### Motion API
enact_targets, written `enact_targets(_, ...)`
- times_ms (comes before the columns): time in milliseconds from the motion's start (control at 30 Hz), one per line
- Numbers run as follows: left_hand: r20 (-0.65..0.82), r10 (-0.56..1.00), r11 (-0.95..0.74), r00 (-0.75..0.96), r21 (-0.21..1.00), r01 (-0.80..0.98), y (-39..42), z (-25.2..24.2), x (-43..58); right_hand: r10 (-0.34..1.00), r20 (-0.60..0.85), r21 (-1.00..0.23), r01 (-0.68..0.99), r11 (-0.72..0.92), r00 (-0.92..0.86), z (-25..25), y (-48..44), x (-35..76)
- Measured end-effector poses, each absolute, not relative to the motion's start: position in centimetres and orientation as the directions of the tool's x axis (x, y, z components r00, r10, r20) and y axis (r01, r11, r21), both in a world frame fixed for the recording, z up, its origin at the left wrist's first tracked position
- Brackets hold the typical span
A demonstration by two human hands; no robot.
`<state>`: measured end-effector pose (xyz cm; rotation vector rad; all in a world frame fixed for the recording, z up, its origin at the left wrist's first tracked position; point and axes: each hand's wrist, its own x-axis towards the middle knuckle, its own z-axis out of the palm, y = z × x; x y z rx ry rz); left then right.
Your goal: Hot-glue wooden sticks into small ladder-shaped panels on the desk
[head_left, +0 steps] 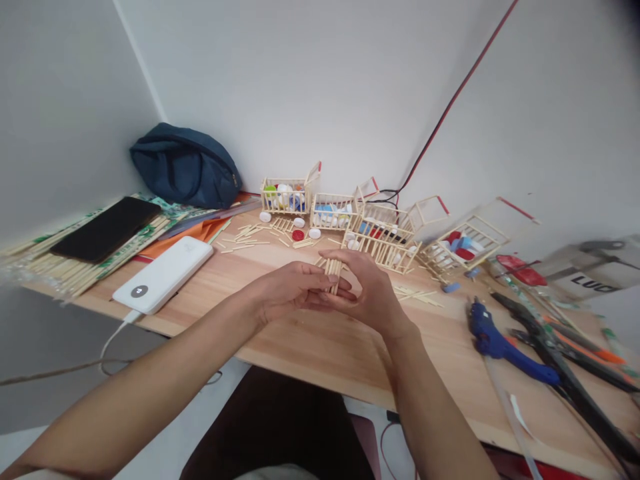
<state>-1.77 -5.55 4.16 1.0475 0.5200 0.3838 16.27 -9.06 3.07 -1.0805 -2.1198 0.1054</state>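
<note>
Above the middle of the wooden table (310, 340), my two hands meet around a small bundle of short wooden sticks (333, 268). My left hand (295, 287) is closed on the bundle from the left, fingers partly behind it. From the right, my right hand (367, 287) curls round the same sticks with thumb and fingers. Whether the sticks are glued together I cannot tell. Loose cut sticks (247, 235) lie beyond my hands, and more sticks (420, 295) lie to the right.
Little stick-built carts (285, 197) holding bottle caps stand along the wall. At left are a white power bank (163, 275), a black phone (106, 229) on packed skewers and a blue bag (185, 165). A blue glue gun (500, 340) and black-handled cutters (540, 333) lie right.
</note>
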Motion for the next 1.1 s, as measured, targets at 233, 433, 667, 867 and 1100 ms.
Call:
enact_targets(233,-0.223,0.528,0.48,0.82,0.874,-0.071,-5.7,4.0,-1.4,0.713,0.596,-0.369,0.663,0.651,-0.369,3.0,-9.0,16.5)
enact_targets(433,-0.126,0.63,0.372,0.766,0.915,-0.155,-5.6,3.6,-0.9,0.768,0.536,-0.431,0.669,0.605,-0.35,3.1,-9.1,16.5)
enact_targets(667,-0.114,0.739,0.295,0.664,0.941,-0.166,-5.2,3.0,-1.3,0.863,0.454,-0.65,0.581,0.49,-0.221,3.4,-8.7,17.4)
enact_targets(867,-0.106,0.731,0.253,0.674,0.959,-0.124,-5.1,3.1,-1.3,0.93,0.363,-0.831,0.435,0.347,-0.048,2.5,-8.0,17.3)
enact_targets(1100,-0.096,0.716,0.245,0.692,0.962,-0.12,-5.0,3.0,-0.6,0.952,0.302,-0.886,0.352,0.302,-0.055,2.2,-7.9,16.8)
